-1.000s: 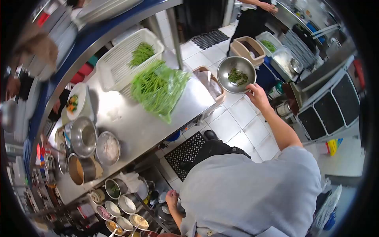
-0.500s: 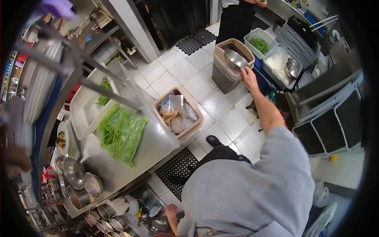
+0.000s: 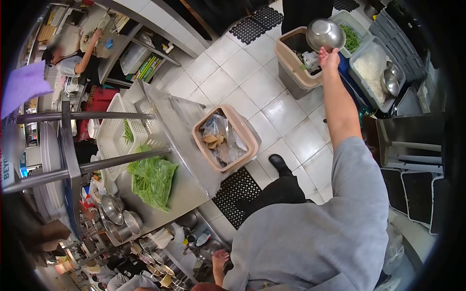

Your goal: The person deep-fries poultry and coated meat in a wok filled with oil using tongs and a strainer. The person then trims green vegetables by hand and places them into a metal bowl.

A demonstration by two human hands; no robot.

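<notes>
My right hand (image 3: 329, 58) is shut on the near rim of a metal bowl (image 3: 324, 35), which is tipped over with its rounded outside showing. The bowl is above the far edge of a beige-rimmed bin (image 3: 286, 48) that has dark and pale waste inside. My left hand (image 3: 221, 258) hangs low near the stacked pots, its fingers curled; whether it holds anything is hidden. A clear bag of green stalks (image 3: 153, 182) lies on the steel counter (image 3: 187, 199), beside a white basket (image 3: 114, 140) with more green stalks.
A second bin (image 3: 199, 140) with plastic and brown scraps stands by the counter's end. Right of the bowl are a basket of green beans (image 3: 350, 39) and a tub of white food (image 3: 371, 72). Metal shelf bars (image 3: 97, 166) cross the left. Co-workers are at the upper left and bottom left.
My right hand has carried the bowl out over the far bin and tipped it over; the green leaves earlier inside it no longer show. The view has shifted, and the second bin has come into sight.
</notes>
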